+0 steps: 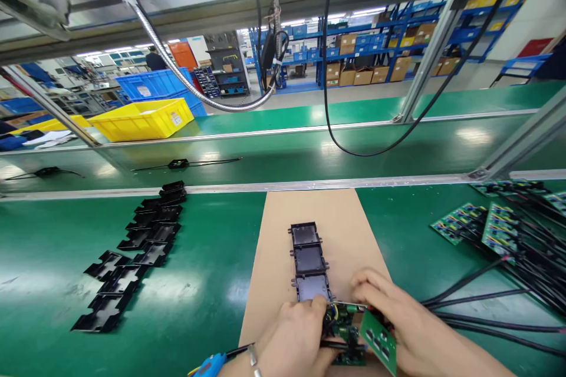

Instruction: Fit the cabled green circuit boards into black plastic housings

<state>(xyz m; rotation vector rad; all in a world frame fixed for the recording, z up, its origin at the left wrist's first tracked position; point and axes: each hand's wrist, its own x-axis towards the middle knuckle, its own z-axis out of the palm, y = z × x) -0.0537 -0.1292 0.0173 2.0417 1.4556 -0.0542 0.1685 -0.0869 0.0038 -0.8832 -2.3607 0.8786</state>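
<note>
Low in the view, over a brown cardboard sheet [274,259], my left hand [296,330] is closed at the left side of a green circuit board [349,310] with wires on it. My right hand [384,300] grips the board's right side, its fingertips partly hidden. A smaller green board piece [379,341] stands tilted below my right hand. A black cable runs by my left fingers. Just beyond my left hand, black plastic cases [308,259] stand in a row, open side up. By my left wrist lies a blue object [212,364], cut off by the frame edge.
Black plastic covers [152,253] lie in two rows at left. At right are piled circuit boards [499,230] with black cables [486,315]. A yellow bin [144,119] stands beyond the metal rail [221,188]. A black cable loop [367,154] and metal hose [186,81] hang overhead.
</note>
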